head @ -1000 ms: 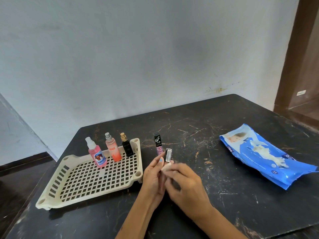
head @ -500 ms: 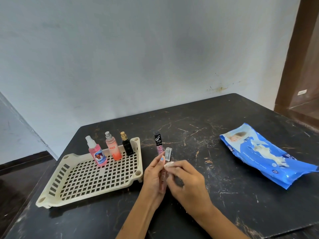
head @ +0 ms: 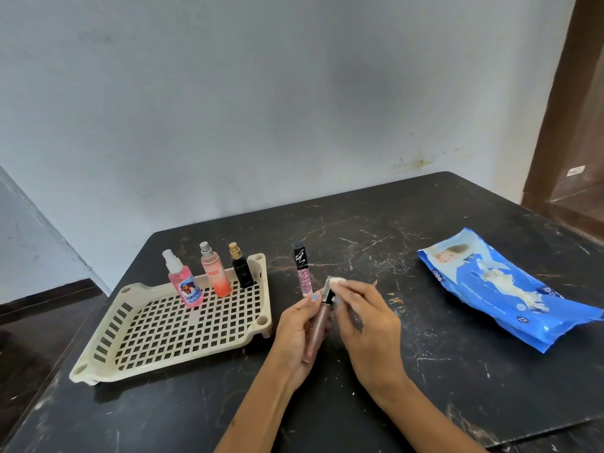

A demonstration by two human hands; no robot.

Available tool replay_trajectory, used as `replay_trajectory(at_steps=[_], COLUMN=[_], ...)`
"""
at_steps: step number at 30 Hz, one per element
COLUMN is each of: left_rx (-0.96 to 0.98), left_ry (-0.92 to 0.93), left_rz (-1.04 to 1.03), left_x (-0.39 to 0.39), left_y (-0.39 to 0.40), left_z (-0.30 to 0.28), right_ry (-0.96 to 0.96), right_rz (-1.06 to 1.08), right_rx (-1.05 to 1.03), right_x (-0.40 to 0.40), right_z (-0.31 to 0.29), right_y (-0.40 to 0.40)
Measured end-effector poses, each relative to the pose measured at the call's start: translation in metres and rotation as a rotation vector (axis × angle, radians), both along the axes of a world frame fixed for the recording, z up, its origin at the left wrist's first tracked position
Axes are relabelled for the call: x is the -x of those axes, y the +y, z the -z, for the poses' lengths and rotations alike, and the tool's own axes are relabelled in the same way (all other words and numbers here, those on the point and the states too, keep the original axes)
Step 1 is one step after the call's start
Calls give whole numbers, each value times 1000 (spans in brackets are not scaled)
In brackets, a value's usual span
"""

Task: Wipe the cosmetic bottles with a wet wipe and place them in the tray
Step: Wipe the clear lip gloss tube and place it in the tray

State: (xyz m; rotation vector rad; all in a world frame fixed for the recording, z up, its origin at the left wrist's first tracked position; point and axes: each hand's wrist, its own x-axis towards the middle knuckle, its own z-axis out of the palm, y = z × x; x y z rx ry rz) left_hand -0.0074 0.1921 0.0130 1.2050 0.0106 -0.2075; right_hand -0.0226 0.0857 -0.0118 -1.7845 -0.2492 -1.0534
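both forearms are bare, with no sleeves, watch or bracelet showing. the left hand (head: 299,331) has a light blue painted thumbnail. the right hand (head: 367,325) shows no ring; its nails are hidden.

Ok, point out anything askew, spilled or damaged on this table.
Nothing spilled or tipped. Three bottles stand upright along the tray's far edge, and a lip gloss tube stands upright on the table beside it. Only oddities: white wipes poke from the open blue wipes pack, and the tabletop is heavily scratched.
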Motion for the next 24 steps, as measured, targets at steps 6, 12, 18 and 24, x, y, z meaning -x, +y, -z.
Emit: replay_trajectory(at_steps=[6,12,18,24], left_rx=[69,90,203,10], left_ry=[81,122,179,36], left_rz=[-64,-91,-74,-121], left_x=[1,2,2,2], left_y=[-1,0,-2,0], left_z=[-6,-5,-8,-9], right_ry=[-31,-85,-19,-142], right_rz=[-143,-255,-125,-289], right_rx=[109,270,238,422], right_x=[7,20,12,25], right_z=[-1,1,2,-2], right_y=[5,7,7,9])
